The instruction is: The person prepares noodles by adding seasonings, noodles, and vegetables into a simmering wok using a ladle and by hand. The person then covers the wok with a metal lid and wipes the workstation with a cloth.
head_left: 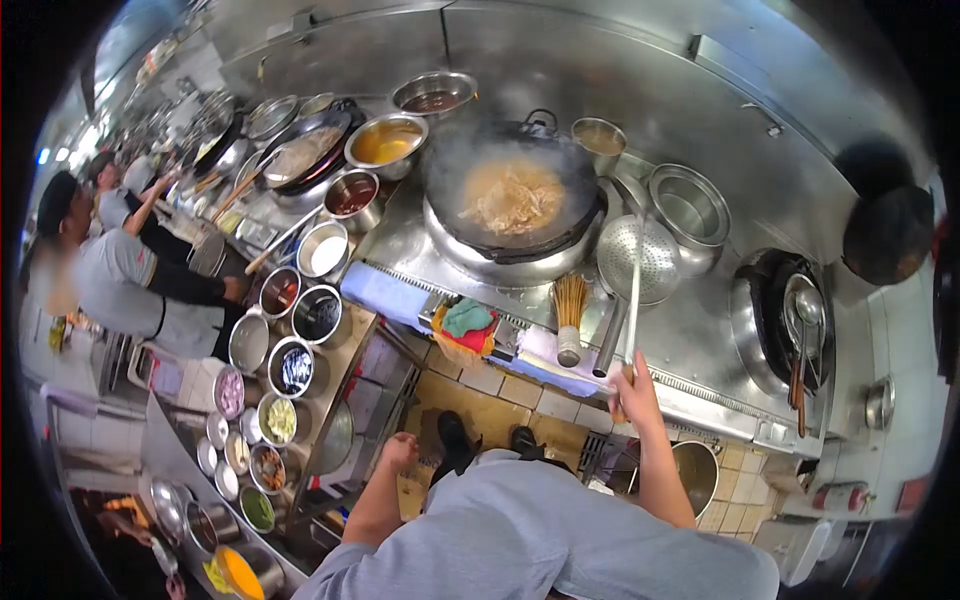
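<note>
My right hand [637, 396] is closed around the wooden end of a long-handled ladle [635, 290]. Its metal shaft crosses over a perforated skimmer [655, 258], and the bowl rests by the rim of a metal pot [690, 205]. Left of it, a steaming black wok [450, 180] on the burner holds pale brown strips of food [515, 200] in liquid. My left hand [402, 452] hangs low in front of the counter, fingers curled, with nothing visible in it. A bamboo brush [570, 305] stands near the counter's front edge, beside the skimmer's dark handle.
Bowls of oil [386, 143], red sauce [352, 195] and white powder [324, 250] stand to the left, with several ingredient containers below. Folded cloths [466, 320] lie on the front edge. Another wok [770, 310] sits right. A co-worker [130, 270] stands at the far left.
</note>
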The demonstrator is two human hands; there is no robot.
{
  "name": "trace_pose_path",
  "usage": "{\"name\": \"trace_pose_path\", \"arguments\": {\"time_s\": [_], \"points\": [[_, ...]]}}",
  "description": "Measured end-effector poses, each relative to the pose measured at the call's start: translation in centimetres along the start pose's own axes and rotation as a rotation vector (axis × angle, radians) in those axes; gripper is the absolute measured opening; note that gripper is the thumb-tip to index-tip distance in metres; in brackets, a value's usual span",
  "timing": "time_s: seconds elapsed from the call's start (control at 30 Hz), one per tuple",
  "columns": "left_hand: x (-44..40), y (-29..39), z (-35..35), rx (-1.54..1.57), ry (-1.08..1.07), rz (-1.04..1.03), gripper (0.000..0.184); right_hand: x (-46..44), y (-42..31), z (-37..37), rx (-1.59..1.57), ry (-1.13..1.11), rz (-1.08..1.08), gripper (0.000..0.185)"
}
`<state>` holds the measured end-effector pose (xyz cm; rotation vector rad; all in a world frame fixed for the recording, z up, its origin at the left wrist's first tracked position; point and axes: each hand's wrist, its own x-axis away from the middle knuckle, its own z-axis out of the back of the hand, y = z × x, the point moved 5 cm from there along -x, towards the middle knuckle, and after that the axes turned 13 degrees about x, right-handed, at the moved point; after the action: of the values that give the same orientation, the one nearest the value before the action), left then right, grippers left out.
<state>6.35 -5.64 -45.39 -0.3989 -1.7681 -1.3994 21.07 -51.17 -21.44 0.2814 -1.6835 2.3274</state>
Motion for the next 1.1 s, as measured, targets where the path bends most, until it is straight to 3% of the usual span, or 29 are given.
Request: {"name": "trace_pose_path", "arguments": {"time_s": [0.03, 0.1, 0.13, 0.17, 0.2, 0.23, 0.3, 0.33, 0.37, 0.4, 0.43, 0.47, 0.5, 0.53, 0.6, 0.63, 0.73, 0.8, 0.83, 0.9, 0.97, 1.0, 1.1], "points": [[-0.7, -2.6, 0.6, 0.018, 0.026, 0.01, 0.012, 0.3, 2.1, 0.7, 0.008, -0.032, -0.003, 0.05], [-2.0, -9.7, 2.7, -0.366, -0.023, -0.137, 0.016, 0.9, 7.2, 3.1, 0.322, 0.231, -0.04, 0.053], [3.5, -6.9, 0.0, -0.465, -0.006, 0.038, 0.019, 1.1, 9.5, 2.9, 0.331, 0.199, -0.039, 0.053], [4.0, -8.3, 0.5, -0.445, 0.015, 0.043, 0.019, 1.0, 10.4, 3.0, 0.58, 0.338, 0.113, 0.054], [4.3, -9.6, 0.5, -0.641, -0.088, -0.072, 0.018, 1.1, 10.9, 2.7, 0.823, 0.478, 0.278, 0.056], [4.8, -11.0, 0.3, -0.834, -0.189, -0.184, 0.018, 1.0, 12.4, 2.4, 0.824, 0.448, 0.3, 0.056], [3.6, -14.0, 1.3, -0.78, -0.133, -0.221, 0.019, -0.2, 15.5, 1.6, 0.643, 0.35, -0.037, 0.057], [4.0, -15.3, 2.2, -0.737, -0.079, -0.269, 0.021, 0.8, 12.5, 0.7, 0.3, 0.15, -0.315, 0.057], [4.7, -14.3, 1.9, -0.946, -0.109, -0.252, 0.024, -1.5, 13.7, 1.4, 0.574, 0.222, -0.106, 0.057], [4.9, -14.0, 2.5, -0.748, -0.038, -0.18, 0.028, -0.1, 7.7, 1.2, 0.827, 0.269, -0.248, 0.053], [6.6, -12.5, 2.9, -0.732, 0.191, -0.53, 0.03, -5.1, 12.2, 3.6, 0.843, 0.489, 0.193, 0.044], [8.8, -10.5, 3.2, -0.498, 0.21, -0.257, 0.033, -8.5, 10.7, 5.6, 0.683, 0.345, 0.497, 0.038], [10.1, -9.8, 4.1, -0.431, 0.398, -0.435, 0.034, -10.7, 7.7, 5.9, 0.795, 0.338, 0.612, 0.034], [10.7, -10.0, 5.3, -0.345, 0.478, -0.426, 0.034, -10.8, 2.7, 5.0, 0.769, 0.382, 0.598, 0.033], [13.5, -10.2, 7.4, -0.197, 0.564, -0.547, 0.029, -14.1, -2.3, 2.4, 0.594, 0.198, 0.493, 0.032], [16.4, -10.1, 7.9, 0.121, 0.565, -0.391, 0.026, -14.3, -5.1, -0.2, 0.481, 0.075, 0.4, 0.032], [20.4, -14.6, 10.1, 0.552, 0.697, -0.378, 0.026, -13.1, -11.9, -10.6, 0.284, -0.163, 0.505, 0.033], [27.1, -15.7, 9.4, 1.15, 0.794, -0.401, 0.023, -11.2, -14.7, -17.9, 0.32, -0.412, 0.615, 0.033], [29.3, -17.3, 8.9, 1.192, 0.846, -0.407, 0.023, -10.7, -15.3, -21.6, 0.329, -0.514, 0.679, 0.033], [34.0, -21.3, 8.0, 1.742, 1.086, -0.717, 0.016, -5.1, -16.4, -27.5, 0.282, -0.662, 0.715, 0.033], [38.3, -26.5, 6.4, 1.846, 1.354, -0.836, 0.009, -0.9, -16.3, -32.0, 0.274, -0.839, 0.748, 0.032], [40.7, -28.9, 5.2, 1.822, 1.445, -1.044, 0.017, 1.2, -15.9, -33.8, 0.272, -0.908, 0.754, 0.031], [50.1, -33.5, 0.2, 1.896, 2.014, -0.999, 0.026, 5.8, -14.5, -37.5, 0.245, -1.098, 0.758, 0.029]]}}
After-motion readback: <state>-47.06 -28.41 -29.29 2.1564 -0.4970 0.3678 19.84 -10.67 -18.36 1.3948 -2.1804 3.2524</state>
